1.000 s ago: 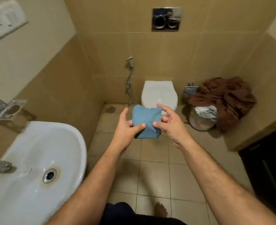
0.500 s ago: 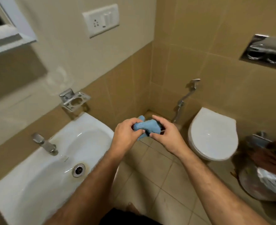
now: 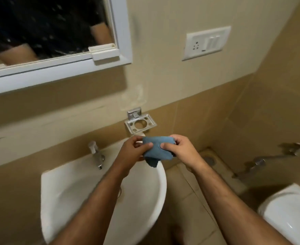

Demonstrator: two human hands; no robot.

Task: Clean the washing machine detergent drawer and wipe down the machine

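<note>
Hands together now: left hand [image 3: 133, 152] and right hand [image 3: 182, 151] both pinching a folded blue cloth [image 3: 157, 150], held over the far right rim of the white washbasin [image 3: 71, 188], just below the steel soap dish [image 3: 140, 123].

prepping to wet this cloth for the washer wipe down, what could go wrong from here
1. The blue cloth is pinched only at its ends by the left hand and right hand, with a corner dangling at the basin rim; a slip may drop it on the floor.
2. The tap sits to the left, away from the cloth, so opening it means freeing one hand and loosening the hold.
3. The socket sits above; splashes could reach it.
</note>
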